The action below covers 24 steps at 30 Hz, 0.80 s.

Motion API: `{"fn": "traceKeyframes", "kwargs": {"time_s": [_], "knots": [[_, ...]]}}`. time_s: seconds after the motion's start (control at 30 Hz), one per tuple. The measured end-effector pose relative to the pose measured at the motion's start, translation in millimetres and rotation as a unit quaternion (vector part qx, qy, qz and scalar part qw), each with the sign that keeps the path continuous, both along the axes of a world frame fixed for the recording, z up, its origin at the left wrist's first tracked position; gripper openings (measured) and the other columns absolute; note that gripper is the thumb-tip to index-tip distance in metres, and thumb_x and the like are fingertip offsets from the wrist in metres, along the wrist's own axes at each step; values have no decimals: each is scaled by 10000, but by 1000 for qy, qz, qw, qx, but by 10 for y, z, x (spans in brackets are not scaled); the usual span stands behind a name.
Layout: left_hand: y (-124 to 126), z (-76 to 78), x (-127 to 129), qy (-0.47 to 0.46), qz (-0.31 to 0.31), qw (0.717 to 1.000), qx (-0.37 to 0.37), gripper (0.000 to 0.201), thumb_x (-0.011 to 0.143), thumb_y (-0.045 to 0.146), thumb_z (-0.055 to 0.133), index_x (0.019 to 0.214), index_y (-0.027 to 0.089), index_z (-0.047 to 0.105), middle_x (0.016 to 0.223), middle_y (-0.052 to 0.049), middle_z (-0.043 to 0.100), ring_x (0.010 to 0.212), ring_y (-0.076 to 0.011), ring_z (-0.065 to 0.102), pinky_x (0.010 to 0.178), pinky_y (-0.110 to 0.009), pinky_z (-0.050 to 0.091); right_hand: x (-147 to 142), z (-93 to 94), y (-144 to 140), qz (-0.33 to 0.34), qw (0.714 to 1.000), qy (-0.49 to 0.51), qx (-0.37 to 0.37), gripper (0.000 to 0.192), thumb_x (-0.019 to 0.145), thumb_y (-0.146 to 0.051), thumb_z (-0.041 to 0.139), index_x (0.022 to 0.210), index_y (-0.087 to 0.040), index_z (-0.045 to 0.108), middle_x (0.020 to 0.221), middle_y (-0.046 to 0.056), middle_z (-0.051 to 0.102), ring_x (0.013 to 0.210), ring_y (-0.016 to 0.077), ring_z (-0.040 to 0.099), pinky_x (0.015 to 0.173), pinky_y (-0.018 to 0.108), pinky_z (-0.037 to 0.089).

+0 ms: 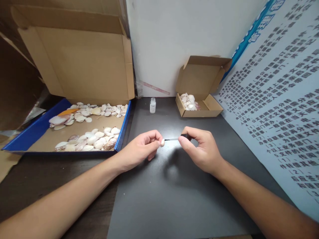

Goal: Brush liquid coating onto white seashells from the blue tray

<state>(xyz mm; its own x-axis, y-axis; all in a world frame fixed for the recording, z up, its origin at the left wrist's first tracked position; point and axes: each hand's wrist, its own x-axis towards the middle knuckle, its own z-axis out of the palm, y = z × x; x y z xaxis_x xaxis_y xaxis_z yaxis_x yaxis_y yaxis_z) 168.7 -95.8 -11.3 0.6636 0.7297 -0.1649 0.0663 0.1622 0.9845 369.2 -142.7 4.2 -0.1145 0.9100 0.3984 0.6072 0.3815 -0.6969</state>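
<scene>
Between the thumb and fingers of my left hand (146,145) is a small white seashell (162,142). My right hand (201,149) grips the black cap of a small brush (172,139), whose thin stem points left. The dark tip of the brush meets the shell, or comes very close to it. Both hands are held above the dark grey mat, with a shadow below. Behind them, a small clear bottle (153,106) with a white label stands upright without a cap.
At left, a large open blue-edged cardboard box (45,139) holds many shells (93,141) in two groups. A smaller open cardboard box (199,114) with white shells (188,101) stands at back right. A white wall and a printed sheet (281,109) border the grey mat (174,205).
</scene>
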Motion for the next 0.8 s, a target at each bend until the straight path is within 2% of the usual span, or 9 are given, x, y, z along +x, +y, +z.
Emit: {"fn": "traceKeyframes", "kwargs": {"time_s": [0.2, 0.4, 0.67, 0.8], "knots": [[-1, -6, -5, -1, -4, 1000, -6, 169, 877, 329, 578, 810, 196, 497, 532, 83, 419, 494, -78, 364, 511, -219, 315, -15, 11, -35, 22, 999, 22, 26, 264, 854, -260, 521, 615, -207, 424, 548, -44, 421, 519, 112, 398, 527, 253, 314], [13, -51, -21, -20, -6, 999, -32, 159, 874, 325, 571, 812, 191, 512, 545, 73, 419, 508, -80, 377, 528, -223, 333, -32, -4, -20, 4, 1000, -3, -6, 296, 846, -291, 566, 611, -206, 407, 550, -44, 425, 523, 108, 397, 525, 249, 313], [6, -17, -6, -38, 7, 997, -65, 113, 851, 274, 560, 793, 183, 526, 554, 71, 391, 506, -79, 382, 521, -221, 345, -22, -16, -26, 13, 1000, 12, 6, 269, 860, -271, 548, 625, -197, 442, 562, -46, 431, 535, 103, 405, 535, 240, 323], [10, -29, -13, -21, 4, 999, -48, 142, 864, 298, 572, 791, 185, 525, 547, 62, 431, 506, -81, 387, 526, -224, 343, -17, -4, -31, 24, 999, 35, 19, 264, 884, -261, 505, 634, -196, 451, 562, -47, 432, 528, 98, 405, 530, 234, 325]]}}
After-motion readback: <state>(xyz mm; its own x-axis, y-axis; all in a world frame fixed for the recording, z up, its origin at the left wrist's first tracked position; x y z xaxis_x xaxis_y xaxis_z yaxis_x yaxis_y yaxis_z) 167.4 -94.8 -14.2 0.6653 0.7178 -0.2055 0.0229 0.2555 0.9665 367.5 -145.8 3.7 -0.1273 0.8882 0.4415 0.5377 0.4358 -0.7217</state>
